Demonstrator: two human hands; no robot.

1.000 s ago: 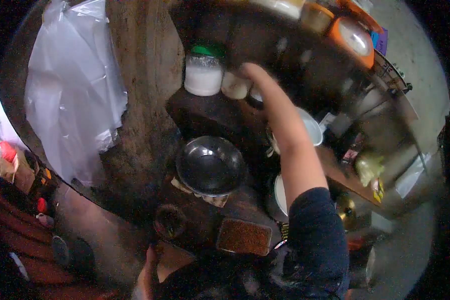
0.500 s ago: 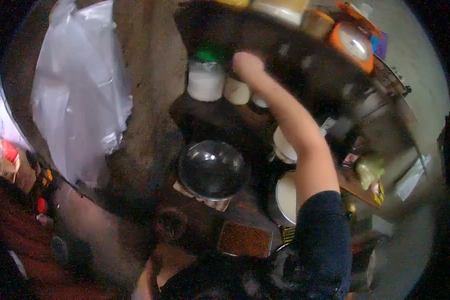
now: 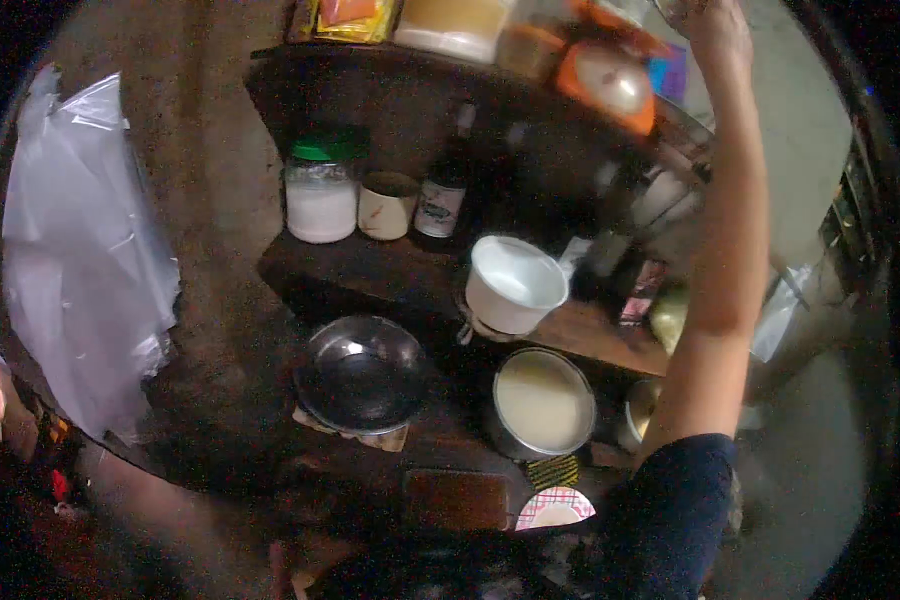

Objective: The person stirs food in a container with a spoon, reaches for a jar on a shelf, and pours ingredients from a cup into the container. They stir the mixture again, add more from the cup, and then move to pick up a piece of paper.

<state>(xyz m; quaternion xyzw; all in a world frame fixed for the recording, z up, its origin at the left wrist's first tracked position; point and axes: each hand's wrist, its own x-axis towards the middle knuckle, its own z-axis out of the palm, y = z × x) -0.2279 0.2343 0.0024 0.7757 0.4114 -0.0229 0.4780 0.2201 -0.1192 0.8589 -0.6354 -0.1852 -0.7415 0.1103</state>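
My right hand (image 3: 722,38) is raised high at the top right, with the arm stretched out. Its fingers are partly cut off by the frame edge and appear closed by a small shiny thing (image 3: 674,8) whose kind I cannot make out. Below and left of the hand, an orange-rimmed item with a pale round middle (image 3: 610,82) sits on the upper shelf (image 3: 370,58). My left hand does not show.
A lower shelf holds a green-lidded jar (image 3: 321,195), cream cup (image 3: 387,207), dark labelled bottle (image 3: 440,207) and white tub (image 3: 515,280). Below stand a metal bowl (image 3: 363,385) and a pot of pale liquid (image 3: 543,400). Plastic sheeting (image 3: 85,270) hangs left.
My right hand has moved from beside the green-lidded jar up and to the right. The view has shifted, so the shelf things appear further left, and the bottle and white tub are now uncovered.
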